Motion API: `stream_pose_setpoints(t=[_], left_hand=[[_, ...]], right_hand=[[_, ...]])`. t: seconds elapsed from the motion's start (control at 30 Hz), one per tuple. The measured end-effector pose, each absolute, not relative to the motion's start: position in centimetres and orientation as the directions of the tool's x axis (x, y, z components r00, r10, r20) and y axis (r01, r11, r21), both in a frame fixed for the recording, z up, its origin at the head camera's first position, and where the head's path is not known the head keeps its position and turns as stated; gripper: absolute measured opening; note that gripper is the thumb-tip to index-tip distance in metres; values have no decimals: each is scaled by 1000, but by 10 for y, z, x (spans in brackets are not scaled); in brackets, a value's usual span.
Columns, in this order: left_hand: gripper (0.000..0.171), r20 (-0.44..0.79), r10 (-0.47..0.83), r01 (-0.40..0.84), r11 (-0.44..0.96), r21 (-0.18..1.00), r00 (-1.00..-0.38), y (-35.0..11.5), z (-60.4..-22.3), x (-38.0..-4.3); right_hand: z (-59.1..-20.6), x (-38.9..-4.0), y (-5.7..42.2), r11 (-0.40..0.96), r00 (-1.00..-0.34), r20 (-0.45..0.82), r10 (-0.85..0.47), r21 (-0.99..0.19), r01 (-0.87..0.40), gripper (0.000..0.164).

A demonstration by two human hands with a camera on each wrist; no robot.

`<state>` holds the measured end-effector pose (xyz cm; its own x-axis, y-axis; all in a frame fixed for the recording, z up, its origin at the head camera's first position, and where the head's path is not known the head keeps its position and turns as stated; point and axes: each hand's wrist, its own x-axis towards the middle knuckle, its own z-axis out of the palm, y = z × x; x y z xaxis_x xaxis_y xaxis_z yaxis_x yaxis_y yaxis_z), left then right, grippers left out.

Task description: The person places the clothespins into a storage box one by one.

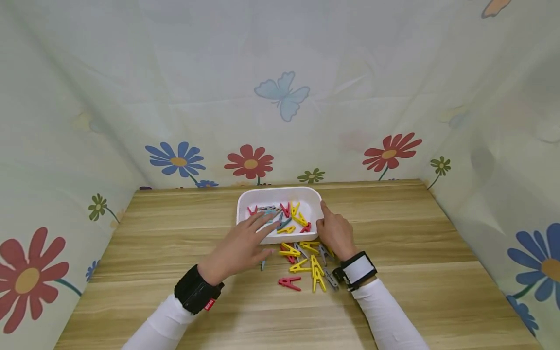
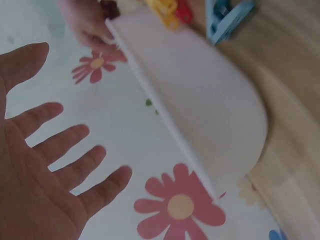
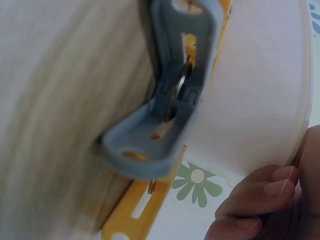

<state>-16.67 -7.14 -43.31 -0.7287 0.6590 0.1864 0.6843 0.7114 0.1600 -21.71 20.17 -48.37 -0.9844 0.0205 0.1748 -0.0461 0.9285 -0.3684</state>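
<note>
A white plastic basket point(image 1: 280, 238) stands toward the back of the table with red, yellow and grey-blue clothespins inside. My left hand point(image 1: 236, 249) is over its front left part, fingers spread; the left wrist view shows the palm point(image 2: 37, 195) holding nothing. At the basket's right end, my right hand point(image 1: 338, 234) grips the rim, its fingers point(image 3: 255, 195) curled at the edge in the right wrist view. A heap of clothespins lies before the basket, including a yellow clothespin point(image 1: 299, 266), a red clothespin point(image 1: 289, 283) and a grey clothespin point(image 3: 165, 95).
The wooden table point(image 1: 183, 214) reaches to a flower-print curtain point(image 1: 197, 97) at the back and both sides. A small blue-grey clothespin point(image 1: 263, 265) lies below my left hand, apart from the heap.
</note>
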Motion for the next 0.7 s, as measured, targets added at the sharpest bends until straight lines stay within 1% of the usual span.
stream_pose_setpoints(t=[0.1,0.17,0.23,0.4,0.47,0.6,0.7], left_hand=[[61,94,670,675,717,174,-736,-72,-443,-160],[58,56,674,672,719,175,-736,-73,-448,-157],[58,45,685,681,712,172,-727,-74,-451,-155],[58,69,733,732,660,168,-677,-76,-460,-146],[58,68,741,740,654,156,-669,-76,-466,-144],[58,21,723,719,684,123,-691,-79,-482,-142],[56,-27,706,697,704,133,-708,-82,-493,-142]], right_hand=[[-484,-217,202,929,-985,174,19,-368,-47,57],[-484,-217,202,928,-984,176,18,-369,-49,57],[-484,-216,202,928,-985,171,15,-370,-50,57],[-484,-216,202,925,-986,164,7,-376,-56,58],[-483,-216,202,925,-985,174,9,-375,-58,57],[-483,-216,201,930,-982,189,16,-363,-55,58],[-484,-216,201,931,-984,178,17,-361,-49,58]])
